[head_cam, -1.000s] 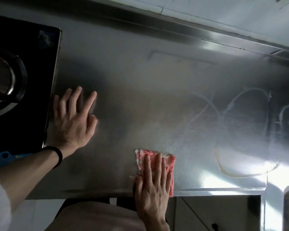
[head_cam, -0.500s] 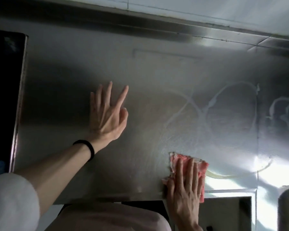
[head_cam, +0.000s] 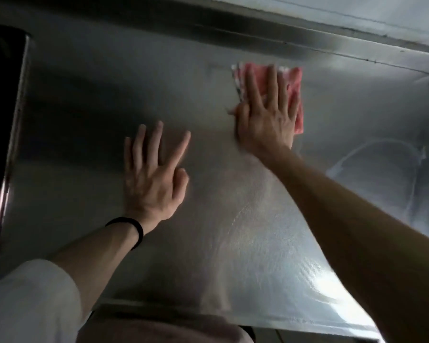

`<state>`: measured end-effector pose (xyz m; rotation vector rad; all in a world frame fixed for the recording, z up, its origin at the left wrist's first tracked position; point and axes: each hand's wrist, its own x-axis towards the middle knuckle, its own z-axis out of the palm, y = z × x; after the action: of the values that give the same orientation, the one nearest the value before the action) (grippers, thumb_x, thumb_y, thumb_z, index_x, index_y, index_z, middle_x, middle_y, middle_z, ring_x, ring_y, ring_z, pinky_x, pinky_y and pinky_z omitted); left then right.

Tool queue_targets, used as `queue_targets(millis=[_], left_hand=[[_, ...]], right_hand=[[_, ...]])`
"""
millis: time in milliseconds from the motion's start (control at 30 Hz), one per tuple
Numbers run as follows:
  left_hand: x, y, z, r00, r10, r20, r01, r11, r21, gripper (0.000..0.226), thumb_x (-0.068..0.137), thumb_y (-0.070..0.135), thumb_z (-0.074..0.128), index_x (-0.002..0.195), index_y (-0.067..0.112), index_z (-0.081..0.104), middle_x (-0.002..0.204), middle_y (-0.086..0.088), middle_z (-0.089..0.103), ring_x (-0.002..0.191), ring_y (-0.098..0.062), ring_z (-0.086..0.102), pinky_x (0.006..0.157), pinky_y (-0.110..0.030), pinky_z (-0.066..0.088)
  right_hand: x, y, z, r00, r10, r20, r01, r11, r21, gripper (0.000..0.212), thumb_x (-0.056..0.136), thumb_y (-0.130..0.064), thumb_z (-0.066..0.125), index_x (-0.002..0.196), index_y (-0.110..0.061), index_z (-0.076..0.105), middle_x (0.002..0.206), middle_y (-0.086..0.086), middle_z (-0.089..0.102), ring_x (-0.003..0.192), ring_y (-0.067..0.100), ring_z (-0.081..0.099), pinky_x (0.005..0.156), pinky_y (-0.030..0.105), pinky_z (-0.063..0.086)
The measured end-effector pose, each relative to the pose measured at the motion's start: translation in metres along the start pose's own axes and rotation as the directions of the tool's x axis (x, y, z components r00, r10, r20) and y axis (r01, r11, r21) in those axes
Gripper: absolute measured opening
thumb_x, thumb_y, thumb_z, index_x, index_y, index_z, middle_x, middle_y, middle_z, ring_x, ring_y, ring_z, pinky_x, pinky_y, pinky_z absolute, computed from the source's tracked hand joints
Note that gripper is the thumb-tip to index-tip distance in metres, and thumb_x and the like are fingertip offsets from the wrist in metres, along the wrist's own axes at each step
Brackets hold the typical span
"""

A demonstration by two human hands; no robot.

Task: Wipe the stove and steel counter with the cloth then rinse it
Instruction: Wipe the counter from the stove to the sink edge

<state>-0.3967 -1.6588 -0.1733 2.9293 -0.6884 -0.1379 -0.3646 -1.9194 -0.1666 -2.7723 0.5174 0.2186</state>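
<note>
Pressing flat on the cloth (head_cam: pixel 295 79) beneath it, right hand (head_cam: pixel 268 120); left hand (head_cam: pixel 151 179) splayed on counter (head_cam: pixel 258 243).

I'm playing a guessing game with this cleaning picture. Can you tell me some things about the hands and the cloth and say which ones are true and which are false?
1. The right hand presses flat on the pink cloth. True.
2. The left hand holds a corner of the cloth. False: it rests bare on the counter with its fingers spread, apart from the cloth.
3. The cloth lies on the stove. False: it is on the counter, near the back edge, and the stove is far off at the left.
4. There is a black band on the left wrist. True.
5. White streaks show on the counter to the right. True.
</note>
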Motion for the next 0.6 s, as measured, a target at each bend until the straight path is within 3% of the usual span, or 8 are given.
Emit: queue_targets(millis=[133, 233, 367, 433, 500, 600], left_hand=[[0.000, 0.003, -0.002, 1.000, -0.012, -0.010, 0.012, 1.000, 0.015, 0.073, 0.096, 0.038, 0.047, 0.165, 0.039, 0.024, 0.172, -0.016, 0.019, 0.158, -0.045, 0.017, 0.128, -0.062, 0.009], [0.000, 0.002, -0.003, 1.000, -0.002, -0.003, 0.002, 1.000, 0.020, 0.073, 0.096, 0.038, 0.047, 0.165, 0.038, 0.025, 0.172, -0.017, 0.020, 0.157, -0.046, 0.018, 0.128, -0.062, 0.010], [-0.001, 0.003, -0.005, 1.000, -0.007, -0.002, 0.007, 1.000, 0.011, 0.073, 0.095, 0.037, 0.046, 0.165, 0.037, 0.026, 0.172, -0.017, 0.019, 0.157, -0.046, 0.016, 0.127, -0.063, 0.011], [0.000, 0.003, -0.004, 1.000, 0.002, -0.025, -0.002, 1.000, -0.001, 0.073, 0.095, 0.038, 0.046, 0.165, 0.037, 0.026, 0.173, -0.016, 0.018, 0.157, -0.046, 0.017, 0.127, -0.063, 0.011], [0.000, 0.002, -0.002, 1.000, -0.002, -0.027, 0.002, 1.000, -0.002, 0.073, 0.095, 0.039, 0.046, 0.165, 0.038, 0.026, 0.173, -0.015, 0.018, 0.157, -0.045, 0.016, 0.127, -0.063, 0.011], [-0.001, 0.002, 0.000, 1.000, -0.006, -0.024, 0.006, 1.000, 0.003, 0.073, 0.094, 0.041, 0.046, 0.165, 0.039, 0.025, 0.173, -0.015, 0.017, 0.158, -0.045, 0.016, 0.128, -0.063, 0.010]], right_hand=[[0.037, -0.002, -0.006, 0.999, 0.042, -0.024, -0.042, 0.999, 0.014, 0.063, 0.109, -0.052, 0.021, 0.168, -0.037, 0.004, 0.177, 0.008, -0.004, 0.163, 0.028, -0.005, 0.130, 0.057, -0.004], [0.004, -0.005, -0.003, 0.998, 0.051, -0.041, -0.051, 0.999, -0.001, 0.062, 0.110, -0.053, 0.027, 0.167, -0.041, 0.006, 0.177, 0.007, 0.000, 0.164, 0.027, -0.002, 0.131, 0.055, -0.003], [-0.138, -0.007, 0.019, 0.996, 0.078, -0.030, -0.079, 0.997, -0.010, 0.065, 0.109, -0.055, 0.038, 0.166, -0.042, 0.011, 0.177, 0.005, 0.005, 0.164, 0.025, -0.001, 0.131, 0.053, 0.002], [-0.230, -0.007, 0.037, 0.996, 0.083, 0.025, -0.083, 0.997, -0.003, 0.062, 0.108, -0.057, 0.030, 0.166, -0.040, 0.016, 0.177, 0.005, 0.005, 0.164, 0.025, 0.003, 0.129, 0.060, 0.014], [-0.299, -0.001, 0.049, 0.993, 0.106, 0.056, -0.104, 0.993, -0.047, 0.063, 0.106, -0.053, 0.035, 0.166, -0.039, 0.021, 0.177, 0.004, 0.008, 0.163, 0.025, 0.009, 0.121, 0.062, 0.025], [-0.320, 0.007, 0.051, 0.996, 0.080, 0.042, -0.077, 0.995, -0.064, 0.081, 0.091, -0.049, 0.051, 0.166, -0.041, 0.020, 0.177, 0.003, 0.007, 0.162, 0.025, 0.015, 0.119, 0.061, 0.029]])
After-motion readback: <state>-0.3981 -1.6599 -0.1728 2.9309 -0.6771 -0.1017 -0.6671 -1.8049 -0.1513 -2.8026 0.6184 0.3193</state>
